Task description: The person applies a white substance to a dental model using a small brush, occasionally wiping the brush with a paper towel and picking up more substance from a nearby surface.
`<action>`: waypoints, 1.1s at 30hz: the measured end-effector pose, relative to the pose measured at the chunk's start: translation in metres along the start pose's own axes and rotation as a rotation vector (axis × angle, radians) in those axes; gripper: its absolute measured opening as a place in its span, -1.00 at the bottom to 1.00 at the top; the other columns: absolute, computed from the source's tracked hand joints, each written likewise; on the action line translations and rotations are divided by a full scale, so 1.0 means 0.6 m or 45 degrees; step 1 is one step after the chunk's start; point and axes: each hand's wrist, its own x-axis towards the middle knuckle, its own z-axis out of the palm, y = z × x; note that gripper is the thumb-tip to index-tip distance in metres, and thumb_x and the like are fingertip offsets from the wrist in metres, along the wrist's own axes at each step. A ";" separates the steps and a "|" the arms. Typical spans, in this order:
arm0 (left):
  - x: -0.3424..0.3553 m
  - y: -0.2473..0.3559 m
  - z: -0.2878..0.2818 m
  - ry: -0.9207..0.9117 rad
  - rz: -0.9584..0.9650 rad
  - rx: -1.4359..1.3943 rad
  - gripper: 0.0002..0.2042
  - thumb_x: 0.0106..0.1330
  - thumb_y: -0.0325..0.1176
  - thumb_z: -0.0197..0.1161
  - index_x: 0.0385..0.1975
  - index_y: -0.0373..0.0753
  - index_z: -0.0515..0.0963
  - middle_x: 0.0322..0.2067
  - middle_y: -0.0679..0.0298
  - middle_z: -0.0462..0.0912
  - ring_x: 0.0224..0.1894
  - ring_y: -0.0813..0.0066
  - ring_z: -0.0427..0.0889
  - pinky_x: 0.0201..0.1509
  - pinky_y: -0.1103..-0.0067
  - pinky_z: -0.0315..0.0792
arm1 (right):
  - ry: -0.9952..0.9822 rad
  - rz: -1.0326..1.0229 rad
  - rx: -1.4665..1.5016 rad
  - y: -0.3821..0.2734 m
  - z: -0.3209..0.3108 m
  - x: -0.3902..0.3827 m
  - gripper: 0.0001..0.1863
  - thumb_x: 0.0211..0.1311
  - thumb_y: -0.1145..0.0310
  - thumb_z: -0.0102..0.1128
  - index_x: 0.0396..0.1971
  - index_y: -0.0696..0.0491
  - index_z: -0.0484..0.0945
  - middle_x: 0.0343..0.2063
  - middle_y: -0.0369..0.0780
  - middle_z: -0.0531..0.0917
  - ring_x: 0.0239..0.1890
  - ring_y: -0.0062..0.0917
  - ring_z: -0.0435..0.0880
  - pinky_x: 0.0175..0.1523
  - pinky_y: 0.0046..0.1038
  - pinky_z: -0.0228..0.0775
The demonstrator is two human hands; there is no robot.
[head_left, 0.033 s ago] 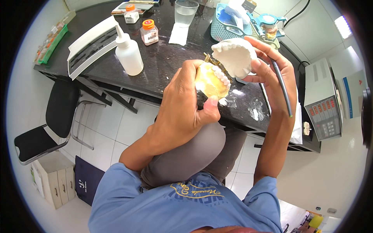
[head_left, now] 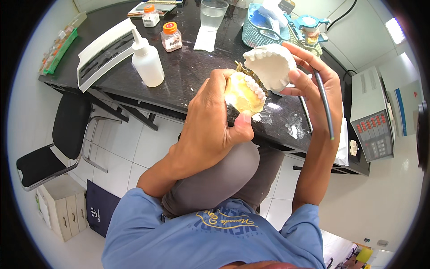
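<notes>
Head view, left corner: a long green plastic tray (head_left: 53, 64) on the dark glossy bench (head_left: 190, 67).
Front edge, left: a white plastic squeeze bottle (head_left: 148, 66), upright; dark surface stretches from it to the left hand (head_left: 208, 114).
Rear edge: a clear cup of water (head_left: 212, 19) on white paper (head_left: 205, 41).
Left grip: fingers curled, thumb on the lower rim of a yellow-based dental model with white teeth (head_left: 244, 94), above the front edge.
Between hands: a brass-coloured metal hinge (head_left: 242, 68).
Rear right: a teal woven basket (head_left: 260, 39).
Front edge, right: a white powdery smear (head_left: 294, 127).
Right grip: the right hand (head_left: 316, 85), part-curled, pinches a white plaster dental arch (head_left: 271, 67); a slim dark rod (head_left: 324, 103) crosses its palm.
</notes>
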 end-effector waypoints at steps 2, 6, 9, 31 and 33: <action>0.000 0.003 0.001 -0.024 -0.030 0.006 -0.51 0.01 -0.30 0.18 -0.09 -0.41 0.23 -0.34 -0.06 0.43 -0.28 -0.02 0.47 -0.16 0.28 0.37 | 0.004 -0.042 -0.029 -0.005 0.002 -0.011 -0.56 0.01 0.49 0.35 -0.04 0.21 0.52 -0.20 -0.16 0.60 -0.29 -0.56 0.66 -0.26 -0.63 0.56; 0.000 0.005 0.005 -0.034 -0.015 0.016 -0.51 -0.02 -0.32 0.18 -0.09 -0.40 0.24 -0.33 -0.06 0.43 -0.28 -0.02 0.47 -0.17 0.28 0.37 | -0.016 -0.106 -0.072 -0.009 0.009 -0.033 -0.53 -0.06 0.57 0.39 -0.06 0.23 0.52 -0.20 -0.13 0.62 -0.23 -0.51 0.68 -0.24 -0.65 0.54; -0.002 0.007 0.009 -0.022 -0.021 -0.047 -0.52 -0.01 -0.31 0.18 -0.10 -0.40 0.24 -0.34 -0.06 0.43 -0.29 -0.02 0.48 -0.18 0.29 0.38 | -0.005 -0.132 -0.142 -0.008 0.006 -0.037 -0.53 -0.05 0.56 0.39 -0.06 0.24 0.52 -0.21 -0.11 0.63 -0.23 -0.48 0.68 -0.22 -0.62 0.55; -0.003 -0.002 0.020 0.028 0.181 0.056 -0.46 0.04 -0.13 0.23 -0.11 -0.40 0.26 -0.34 -0.02 0.39 -0.31 0.03 0.43 -0.20 0.30 0.35 | 0.087 -0.419 -0.298 0.011 0.008 -0.065 -0.39 -0.17 0.36 0.47 -0.04 0.25 0.51 -0.14 -0.15 0.57 -0.25 -0.54 0.66 -0.24 -0.65 0.52; -0.003 -0.002 0.019 0.032 0.207 0.075 -0.45 0.05 -0.11 0.23 -0.11 -0.40 0.26 -0.34 -0.02 0.38 -0.31 0.03 0.42 -0.21 0.30 0.35 | 0.086 -0.536 -0.414 0.014 0.006 -0.068 -0.39 -0.19 0.36 0.48 -0.05 0.26 0.51 -0.12 -0.11 0.55 -0.22 -0.47 0.66 -0.23 -0.62 0.55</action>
